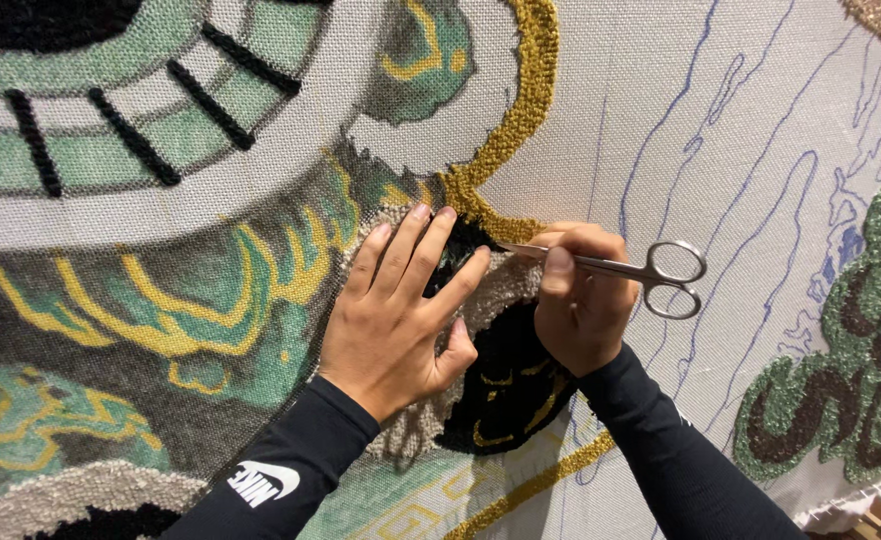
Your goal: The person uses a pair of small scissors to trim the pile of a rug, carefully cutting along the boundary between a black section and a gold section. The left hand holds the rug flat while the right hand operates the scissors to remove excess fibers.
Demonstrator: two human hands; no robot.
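While the left hand [396, 315] lies flat on the tufted rug canvas [601, 110], its fingers [401, 245] are spread slightly apart and extended, with the tips resting on the grey looped pile [506, 290] next to a small black tufted patch [456, 245]. Its thumb is bent against the palm edge just above a larger black tufted area [511, 385] that carries thin yellow lines

The right hand [576, 310] is closed around the shank of a pair of small steel scissors [626, 268]: thumb on top, fingers curled beneath. Both finger loops stand clear to the right of the hand, unoccupied. The blade tips point left and meet the pile just beside the left fingertips; whether the blades are parted cannot be told

A gold yarn outline [521, 110] curves down to this spot. Right of the hands the backing is bare, marked with blue drawn lines [706, 130], and a green and brown tufted motif [851, 370] sits at the far right. Both forearms wear black sleeves [291, 470]
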